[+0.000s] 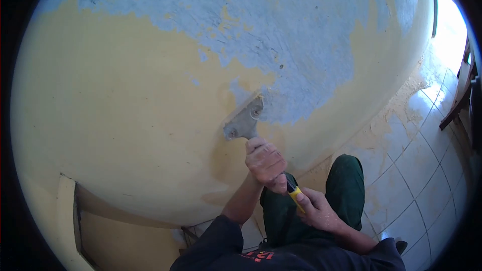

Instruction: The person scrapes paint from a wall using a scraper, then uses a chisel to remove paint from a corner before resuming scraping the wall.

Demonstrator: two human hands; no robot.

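A long-handled wall scraper (pixel 245 120) has its wide, dusty metal head against the wall, its edge where the yellow paint (pixel 150 85) meets the scraped bluish-grey patch (pixel 281 35). My left hand (pixel 266 163) is wrapped round the shaft just below the head, its fingers coated with dust. Lower down, my right hand (pixel 317 210) grips the yellow and black handle (pixel 295 193) near its end. Both hands are closed, and the tool slants up and to the left. The handle's lower tip is hidden by my right hand.
Paint flakes and dust (pixel 396 120) lie along the foot of the wall on the white floor tiles (pixel 416 170). My bent knees (pixel 346 180) are close to the wall. A doorway-like recess (pixel 78 221) is at lower left; dark wooden furniture (pixel 459 98) stands at right.
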